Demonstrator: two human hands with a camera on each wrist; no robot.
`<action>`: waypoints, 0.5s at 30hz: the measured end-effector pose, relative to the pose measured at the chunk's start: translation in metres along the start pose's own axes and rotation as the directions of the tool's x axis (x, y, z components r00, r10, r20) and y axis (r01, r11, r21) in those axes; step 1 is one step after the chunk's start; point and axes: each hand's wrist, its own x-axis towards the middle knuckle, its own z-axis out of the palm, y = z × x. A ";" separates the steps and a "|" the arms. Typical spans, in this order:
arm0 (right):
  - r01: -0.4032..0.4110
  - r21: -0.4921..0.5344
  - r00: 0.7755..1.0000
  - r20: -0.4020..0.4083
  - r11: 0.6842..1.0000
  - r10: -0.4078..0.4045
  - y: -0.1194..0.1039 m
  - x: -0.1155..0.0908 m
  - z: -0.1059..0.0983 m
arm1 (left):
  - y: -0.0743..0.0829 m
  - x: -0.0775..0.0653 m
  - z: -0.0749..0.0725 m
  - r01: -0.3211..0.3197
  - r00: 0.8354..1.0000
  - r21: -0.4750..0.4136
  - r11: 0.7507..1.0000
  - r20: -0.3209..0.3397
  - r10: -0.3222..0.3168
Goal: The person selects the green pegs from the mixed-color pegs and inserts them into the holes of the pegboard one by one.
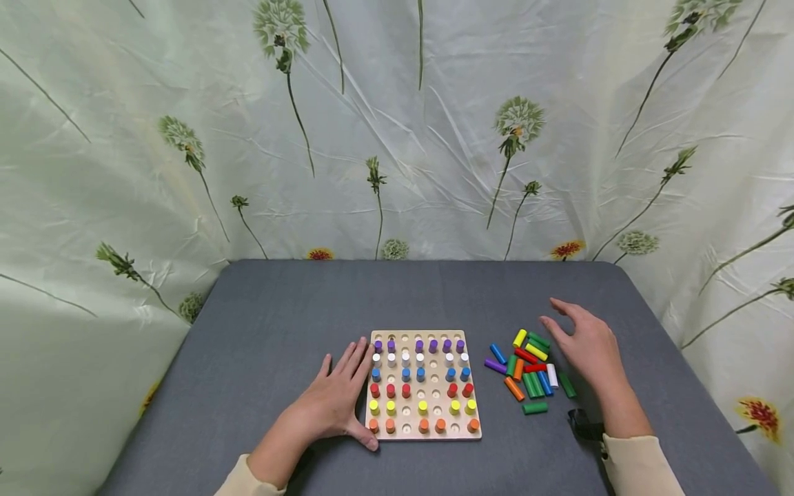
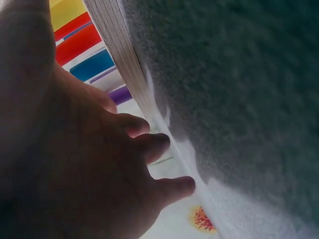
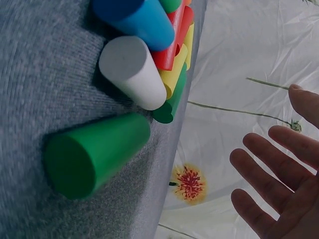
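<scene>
Upright pegs (image 1: 420, 374) fill much of my pegboard (image 1: 414, 435); right of it, loose pegs (image 1: 528, 386) lie sideways, long axes every which way; my left hand (image 1: 335, 399) flanks the board, fingers straight; my right hand (image 1: 589, 348) hovers beside the pile, fingers apart.

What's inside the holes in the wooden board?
Purple, white, blue, red, yellow and orange pegs stand in many holes of the wooden board, while others show no peg. The pegs' bottom ends are hidden inside.
</scene>
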 end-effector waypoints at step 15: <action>-0.019 0.003 1.000 -0.001 1.000 0.019 0.004 -0.001 -0.002 | 0.005 0.001 -0.002 0.033 0.998 0.033 0.999 0.048 -0.034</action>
